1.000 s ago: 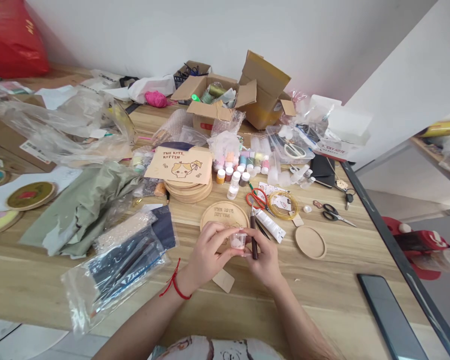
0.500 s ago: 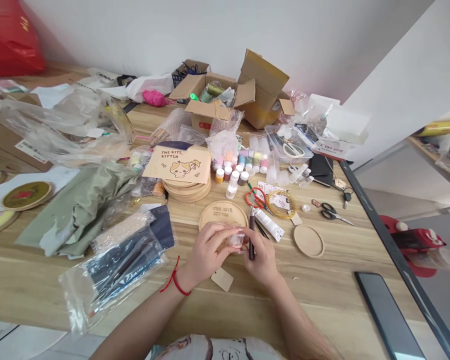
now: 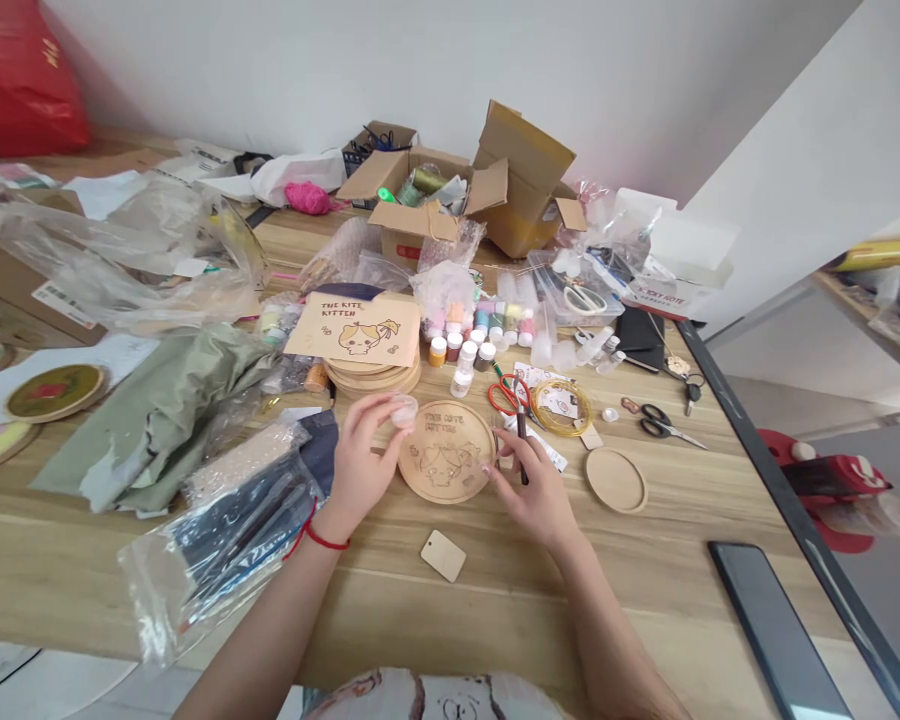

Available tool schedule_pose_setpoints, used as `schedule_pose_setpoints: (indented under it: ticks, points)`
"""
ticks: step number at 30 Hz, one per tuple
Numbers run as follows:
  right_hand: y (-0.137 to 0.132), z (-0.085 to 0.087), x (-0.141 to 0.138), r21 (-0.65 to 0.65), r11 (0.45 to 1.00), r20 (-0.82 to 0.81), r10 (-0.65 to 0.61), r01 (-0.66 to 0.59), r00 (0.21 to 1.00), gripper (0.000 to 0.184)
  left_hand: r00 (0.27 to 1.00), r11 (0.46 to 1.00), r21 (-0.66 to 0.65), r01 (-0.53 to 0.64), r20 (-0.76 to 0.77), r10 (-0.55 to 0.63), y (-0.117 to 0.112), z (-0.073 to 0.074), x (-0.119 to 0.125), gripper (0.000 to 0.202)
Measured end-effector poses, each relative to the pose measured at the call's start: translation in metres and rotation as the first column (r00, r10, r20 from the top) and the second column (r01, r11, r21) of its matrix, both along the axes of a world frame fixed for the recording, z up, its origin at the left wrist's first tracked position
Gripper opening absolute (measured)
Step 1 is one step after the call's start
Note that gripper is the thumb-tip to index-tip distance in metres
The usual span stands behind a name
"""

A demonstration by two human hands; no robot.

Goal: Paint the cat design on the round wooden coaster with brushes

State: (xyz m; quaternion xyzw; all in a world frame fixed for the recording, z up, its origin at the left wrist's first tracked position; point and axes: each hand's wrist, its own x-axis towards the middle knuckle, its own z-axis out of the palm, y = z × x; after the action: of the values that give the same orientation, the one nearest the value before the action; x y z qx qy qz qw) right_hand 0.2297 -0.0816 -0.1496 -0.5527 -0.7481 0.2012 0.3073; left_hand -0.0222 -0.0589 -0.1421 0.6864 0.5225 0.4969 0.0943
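My left hand (image 3: 361, 468) holds a small clear plastic pot (image 3: 403, 411) between thumb and fingertips, just above the upper left rim of an engraved round wooden coaster (image 3: 445, 452). The coaster shows a kitten drawing and lettering. My right hand (image 3: 536, 497) grips a thin dark-handled brush (image 3: 523, 451) at the coaster's right edge, with the fingertips close to the rim. The brush tip is hidden from this view. A small blank wooden tag (image 3: 443, 555) lies on the table in front of the coaster, between my hands.
Behind the coaster are small paint jars (image 3: 461, 370) and a stack of wooden discs (image 3: 373, 376). Red-handled scissors (image 3: 508, 397), a white tube (image 3: 536, 447) and a plain wooden disc (image 3: 616, 480) lie nearby. A bagged brush set (image 3: 221, 530) lies left.
My left hand has moved left with the pot, and my right hand has moved right with the brush. My hands have separated, and the coaster's engraved face now shows.
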Motion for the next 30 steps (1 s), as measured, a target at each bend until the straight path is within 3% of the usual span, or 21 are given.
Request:
schedule_pose_setpoints:
  ticks: [6,13,18,24,30]
  points:
    - [0.003,-0.015,0.001,-0.079,0.996,0.11,-0.029,0.038,0.994,0.037,0.998,0.998,-0.042,-0.041,0.042,0.043,0.012,-0.015,-0.014,0.023]
    - [0.006,-0.02,0.003,-0.039,0.998,0.081,-0.055,0.058,0.995,0.034,0.992,0.988,-0.087,-0.125,-0.043,0.122,0.013,-0.025,-0.015,0.02]
    - [0.006,-0.02,0.005,0.033,0.997,0.073,-0.074,0.071,0.995,0.029,0.984,0.979,-0.117,-0.167,-0.079,0.158,0.013,-0.025,-0.016,0.015]
    - [0.008,-0.021,0.005,0.085,0.989,0.067,-0.123,0.117,0.99,0.027,0.965,0.963,-0.139,-0.23,-0.158,0.207,0.013,-0.024,-0.017,0.023]
    - [0.007,-0.019,0.007,0.024,0.985,0.076,-0.17,0.169,0.982,0.026,0.955,0.957,-0.166,-0.236,-0.222,0.197,0.014,-0.025,-0.016,0.033]
